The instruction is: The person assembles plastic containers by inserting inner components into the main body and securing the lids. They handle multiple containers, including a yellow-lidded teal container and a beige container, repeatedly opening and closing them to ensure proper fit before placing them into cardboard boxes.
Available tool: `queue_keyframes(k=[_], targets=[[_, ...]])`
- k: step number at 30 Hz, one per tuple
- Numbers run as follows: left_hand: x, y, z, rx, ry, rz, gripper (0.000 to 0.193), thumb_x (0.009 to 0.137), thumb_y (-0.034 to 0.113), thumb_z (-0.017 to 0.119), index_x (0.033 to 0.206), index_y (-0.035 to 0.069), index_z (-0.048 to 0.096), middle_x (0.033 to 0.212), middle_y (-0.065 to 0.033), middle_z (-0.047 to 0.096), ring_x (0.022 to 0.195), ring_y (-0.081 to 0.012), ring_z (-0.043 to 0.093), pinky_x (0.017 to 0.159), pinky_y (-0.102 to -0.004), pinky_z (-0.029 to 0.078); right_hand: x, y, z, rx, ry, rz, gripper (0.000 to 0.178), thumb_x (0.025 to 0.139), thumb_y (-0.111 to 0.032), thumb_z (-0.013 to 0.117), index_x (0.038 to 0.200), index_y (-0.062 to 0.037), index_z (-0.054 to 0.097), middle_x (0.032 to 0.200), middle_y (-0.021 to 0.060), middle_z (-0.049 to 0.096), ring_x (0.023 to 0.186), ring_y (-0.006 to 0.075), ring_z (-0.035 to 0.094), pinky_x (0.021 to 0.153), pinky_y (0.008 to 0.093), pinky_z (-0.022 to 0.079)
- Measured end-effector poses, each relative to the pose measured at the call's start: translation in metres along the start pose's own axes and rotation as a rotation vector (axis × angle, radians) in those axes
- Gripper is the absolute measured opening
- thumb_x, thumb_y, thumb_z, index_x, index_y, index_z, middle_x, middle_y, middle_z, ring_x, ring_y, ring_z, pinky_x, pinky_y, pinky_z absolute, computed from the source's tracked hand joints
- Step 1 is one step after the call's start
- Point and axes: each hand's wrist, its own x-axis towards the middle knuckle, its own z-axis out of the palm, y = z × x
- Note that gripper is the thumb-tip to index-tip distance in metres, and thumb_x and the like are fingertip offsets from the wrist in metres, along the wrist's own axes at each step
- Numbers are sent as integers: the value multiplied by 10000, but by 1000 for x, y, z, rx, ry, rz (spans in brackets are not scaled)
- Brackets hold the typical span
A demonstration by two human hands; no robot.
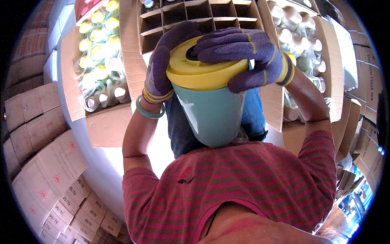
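Note:
A light-blue tapered container [213,112] with a wide yellow lid [205,77] stands tilted at my lap, its narrow base close to my striped shirt. In the middle of the lid is a round black piece [191,53], partly covered by my fingers. Grey-purple knitted gloves cover both hands. My left hand [159,67] wraps round the lid's left side, with its fingers reaching behind the rim. Across the top lie the fingers of my right hand [248,51], while its thumb presses the side just under the rim. The container's far side is hidden.
Ahead is a carton with cardboard dividers [174,15]. Yellow-topped items in clear plastic fill an open carton [73,91] at left; pale-topped ones fill another carton [333,61] at right. Stacked closed boxes [53,162] line the left side, and more boxes [367,81] stand at far right.

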Motion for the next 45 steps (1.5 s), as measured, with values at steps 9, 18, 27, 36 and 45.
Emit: queue_keyframes(k=[9,18,27,36,45], targets=[[-48,-32,-5,193,80,-215,1026,747,84,714,1523,110,43,1415,-175,423,1278,-285,472,1049,-396,412,-7,21,-34,163,-94,111,491,817,-269,672,1137,99,618,1151,277,626,1100,389,610,948,439,486],[-64,-48,-18,-96,136,-347,1000,736,26,720,1522,97,106,1432,-139,419,1296,-264,443,1064,-391,371,-2,5,-29,182,0,82,429,783,-151,746,1149,46,639,1202,196,631,1150,313,595,979,377,461],[-32,-31,1,-75,106,91,956,865,662,498,1521,75,125,1527,-165,278,1386,-285,328,1138,-398,260,-17,7,-17,154,-30,100,480,777,-232,738,1154,48,638,1204,216,622,1144,361,587,987,410,453],[-9,-5,-4,462,-32,326,482,992,345,382,1146,-55,602,1231,-244,576,1206,-336,521,1077,-432,362,-44,40,10,318,113,141,513,993,-373,351,1171,47,587,1202,224,608,1150,381,568,1011,428,419],[-7,-23,-41,-42,117,-34,457,973,293,520,1314,-10,495,1293,-152,574,1157,-259,573,981,-356,450,-19,-9,19,326,312,246,563,988,-455,378,1212,17,586,1208,174,617,1128,285,594,977,398,458]])
